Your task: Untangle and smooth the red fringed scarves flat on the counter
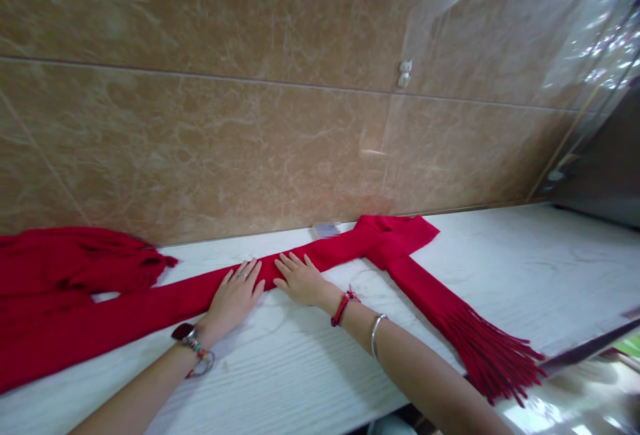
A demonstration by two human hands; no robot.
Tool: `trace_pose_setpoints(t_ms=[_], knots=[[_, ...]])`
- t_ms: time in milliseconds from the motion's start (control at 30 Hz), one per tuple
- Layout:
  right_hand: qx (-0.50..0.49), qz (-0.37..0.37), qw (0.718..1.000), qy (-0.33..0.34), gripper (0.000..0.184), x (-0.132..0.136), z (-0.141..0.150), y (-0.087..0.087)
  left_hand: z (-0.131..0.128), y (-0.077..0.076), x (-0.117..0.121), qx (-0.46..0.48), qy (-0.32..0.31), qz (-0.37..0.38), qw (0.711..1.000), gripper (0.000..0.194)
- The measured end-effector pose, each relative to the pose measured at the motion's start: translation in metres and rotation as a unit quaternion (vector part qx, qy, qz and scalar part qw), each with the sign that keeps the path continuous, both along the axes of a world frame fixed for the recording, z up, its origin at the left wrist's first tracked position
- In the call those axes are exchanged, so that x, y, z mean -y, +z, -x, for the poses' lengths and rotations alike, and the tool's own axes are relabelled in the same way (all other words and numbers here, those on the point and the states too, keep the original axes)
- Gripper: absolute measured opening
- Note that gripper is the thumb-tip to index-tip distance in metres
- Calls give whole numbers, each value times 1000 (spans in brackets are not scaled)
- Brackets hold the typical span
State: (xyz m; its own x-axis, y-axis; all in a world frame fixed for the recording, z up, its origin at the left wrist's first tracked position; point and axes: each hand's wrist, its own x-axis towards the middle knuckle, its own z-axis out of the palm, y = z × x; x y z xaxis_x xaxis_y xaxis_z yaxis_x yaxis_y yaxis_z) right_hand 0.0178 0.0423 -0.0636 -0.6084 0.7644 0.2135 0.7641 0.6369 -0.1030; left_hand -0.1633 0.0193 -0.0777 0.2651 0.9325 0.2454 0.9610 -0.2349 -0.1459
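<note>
A long red scarf (170, 302) stretches across the pale table, folded lengthwise into a flat band. Near its middle, my left hand (236, 298) lies flat on the cloth, fingers spread. Just to the right, my right hand (300, 278) also presses flat on the band, its fingers apart. Neither hand grips the fabric. To the right of my hands the scarf bends over itself, and its fringed end (495, 348) reaches the table's front edge. At the far left, more red cloth (85, 258) lies in a loose, crumpled heap against the wall.
The white wood-grain table (280, 362) runs along a brown marbled wall (225, 142). A small blurred card-like item (327, 230) sits at the wall behind the scarf. A dark grey object (600, 155) stands at the right end.
</note>
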Motion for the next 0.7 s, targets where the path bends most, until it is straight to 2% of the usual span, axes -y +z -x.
trace_pose_setpoints(t_ms=[167,300,433,533,700], knots=[[19,2,1000,-23,62,-6,-9,-4,-5,7,5,2,5,10,1000,49],[43,7,999,-16,69,-10,-13,-7,-6,6,5,14,4,7,1000,48],[60,-11,998,-3,66,-12,-17,-5,-6,3,5,40,6,1,999,48],[77,-53,995,-18,60,-21,-26,-1,-6,4,6,53,7,0,999,47],[145,-103,981,-78,52,-46,-65,4,-7,6,8,59,9,-1,998,46]])
